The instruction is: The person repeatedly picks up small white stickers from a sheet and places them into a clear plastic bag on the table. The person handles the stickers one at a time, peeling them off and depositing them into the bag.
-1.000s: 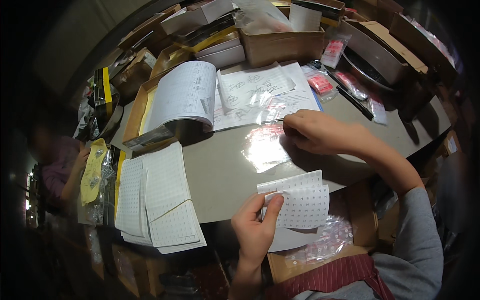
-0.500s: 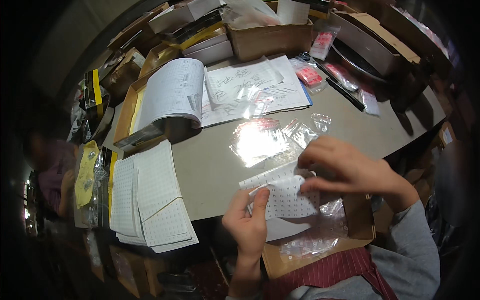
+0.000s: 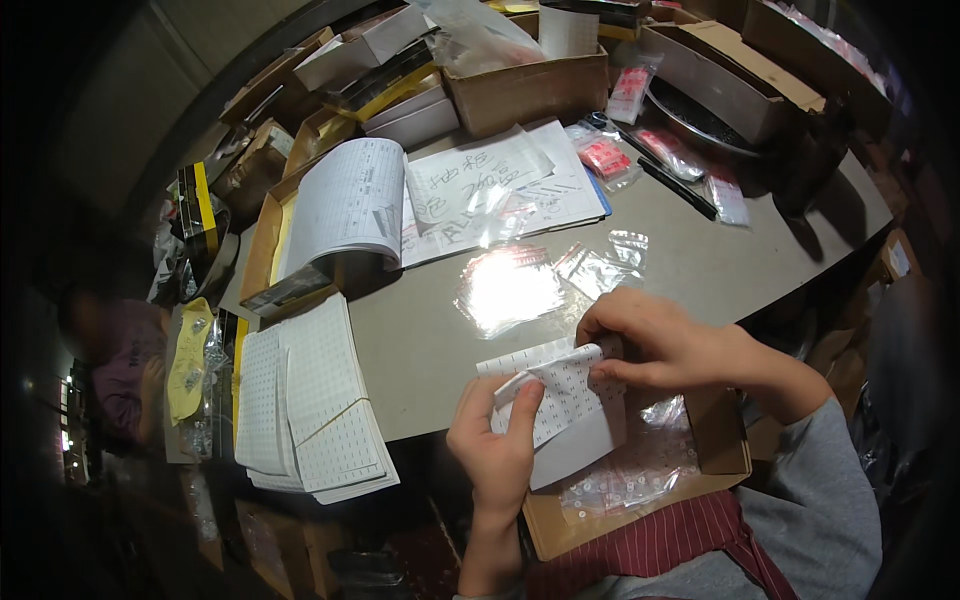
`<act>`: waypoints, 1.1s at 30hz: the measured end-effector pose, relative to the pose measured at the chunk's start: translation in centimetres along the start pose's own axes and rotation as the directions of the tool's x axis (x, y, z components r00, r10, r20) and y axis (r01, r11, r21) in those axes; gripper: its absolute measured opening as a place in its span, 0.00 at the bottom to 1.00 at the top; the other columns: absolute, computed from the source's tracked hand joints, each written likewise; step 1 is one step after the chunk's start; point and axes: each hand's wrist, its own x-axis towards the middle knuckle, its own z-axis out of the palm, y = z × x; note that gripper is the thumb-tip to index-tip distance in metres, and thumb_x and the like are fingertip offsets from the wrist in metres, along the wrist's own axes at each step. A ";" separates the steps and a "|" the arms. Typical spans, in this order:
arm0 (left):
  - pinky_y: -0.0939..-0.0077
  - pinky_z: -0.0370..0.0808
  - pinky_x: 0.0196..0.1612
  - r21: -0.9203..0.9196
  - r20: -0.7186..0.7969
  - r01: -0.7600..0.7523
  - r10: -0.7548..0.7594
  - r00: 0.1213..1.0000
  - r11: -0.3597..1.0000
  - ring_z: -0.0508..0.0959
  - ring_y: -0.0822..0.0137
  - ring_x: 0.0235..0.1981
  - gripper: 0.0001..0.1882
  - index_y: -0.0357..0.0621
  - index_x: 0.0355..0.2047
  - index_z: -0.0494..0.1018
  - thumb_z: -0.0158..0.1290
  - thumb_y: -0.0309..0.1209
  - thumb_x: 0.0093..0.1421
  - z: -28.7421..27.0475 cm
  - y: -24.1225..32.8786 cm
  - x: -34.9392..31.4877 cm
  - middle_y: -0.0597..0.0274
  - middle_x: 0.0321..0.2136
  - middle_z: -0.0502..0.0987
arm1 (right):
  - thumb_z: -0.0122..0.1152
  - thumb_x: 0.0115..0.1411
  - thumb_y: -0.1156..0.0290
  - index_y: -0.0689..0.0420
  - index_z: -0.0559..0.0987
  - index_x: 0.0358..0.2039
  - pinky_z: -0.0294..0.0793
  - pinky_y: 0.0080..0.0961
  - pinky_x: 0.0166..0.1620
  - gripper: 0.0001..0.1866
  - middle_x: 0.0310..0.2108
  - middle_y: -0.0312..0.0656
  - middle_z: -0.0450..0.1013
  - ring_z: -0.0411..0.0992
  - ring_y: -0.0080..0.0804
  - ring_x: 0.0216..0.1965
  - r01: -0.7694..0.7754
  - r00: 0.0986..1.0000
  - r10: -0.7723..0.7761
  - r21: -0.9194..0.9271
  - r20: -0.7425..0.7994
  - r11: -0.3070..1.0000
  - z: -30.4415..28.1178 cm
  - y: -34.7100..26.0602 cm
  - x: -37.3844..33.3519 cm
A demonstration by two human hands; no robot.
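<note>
Above my lap I hold a white sheet of small printed labels (image 3: pixel 572 402), bent over itself so that its plain back shows below. My left hand (image 3: pixel 492 438) is closed on its left side, thumb on top. With thumb and forefinger, my right hand (image 3: pixel 665 342) pinches the upper right edge of the folded part. Whether a single label is between those fingertips is too small to tell. Just beyond the sheet lie a shiny pile of clear zip bags (image 3: pixel 507 290) and a few loose zip bags (image 3: pixel 598 268). Beneath my hands, a cardboard box (image 3: pixel 722 432) contains clear bags (image 3: pixel 635 482) with small white rounds.
Label sheets (image 3: pixel 335 405) under a rubber band lie at the left table edge. Behind them are an opened pad (image 3: pixel 345 195) in a carton and handwritten papers (image 3: pixel 480 185). A black pen (image 3: pixel 678 188) and red-marked bags (image 3: pixel 605 158) lie far right. Another person (image 3: pixel 125 365) sits left.
My right hand has shifted slightly left, and its fingers have closed on the sheet. The printed part is folded over more, showing more plain back. The whole view has tilted a little.
</note>
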 end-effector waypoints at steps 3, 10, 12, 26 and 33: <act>0.80 0.73 0.40 0.071 -0.016 -0.032 0.033 0.999 0.997 0.77 0.74 0.33 0.06 0.34 0.35 0.79 0.64 0.23 0.60 0.1 -0.2 -0.1 0.64 0.30 0.80 | 0.68 0.52 0.71 0.56 0.76 0.43 0.71 0.44 0.52 0.18 0.40 0.47 0.73 0.71 0.50 0.46 0.052 0.996 -0.051 -0.005 0.071 0.999 -1.2 0.1 0.5; 0.75 0.75 0.39 0.165 0.013 -0.101 0.101 0.995 0.981 0.80 0.64 0.32 0.05 0.34 0.34 0.80 0.65 0.21 0.58 0.0 0.3 0.0 0.56 0.30 0.80 | 0.67 0.46 0.76 0.59 0.74 0.40 0.71 0.41 0.49 0.19 0.39 0.47 0.71 0.70 0.49 0.44 0.203 0.979 -0.187 -0.245 0.085 0.948 -0.7 -0.2 0.9; 0.75 0.75 0.39 0.164 0.020 -0.102 0.100 0.995 0.981 0.80 0.63 0.32 0.06 0.34 0.35 0.80 0.65 0.21 0.58 0.0 0.3 0.2 0.55 0.30 0.80 | 0.67 0.44 0.77 0.60 0.74 0.40 0.71 0.40 0.47 0.20 0.38 0.47 0.70 0.69 0.49 0.43 0.251 0.967 -0.249 -0.327 0.047 0.911 -0.2 0.0 0.9; 0.81 0.71 0.41 0.064 -0.008 0.054 -0.054 0.999 0.996 0.75 0.76 0.33 0.06 0.32 0.35 0.80 0.64 0.21 0.58 -0.2 0.1 0.5 0.65 0.29 0.80 | 0.63 0.53 0.77 0.57 0.80 0.38 0.76 0.38 0.43 0.11 0.37 0.44 0.77 0.76 0.44 0.42 0.117 0.969 -0.161 -0.229 -0.186 0.967 -3.8 1.7 0.7; 0.81 0.71 0.41 0.062 0.003 0.047 -0.048 0.999 0.997 0.75 0.76 0.33 0.07 0.32 0.35 0.80 0.65 0.22 0.58 -0.2 0.1 0.6 0.65 0.29 0.80 | 0.65 0.57 0.69 0.64 0.82 0.36 0.77 0.33 0.40 0.11 0.31 0.49 0.79 0.79 0.41 0.33 -0.345 0.931 0.360 -0.189 0.055 0.920 -7.6 5.9 4.0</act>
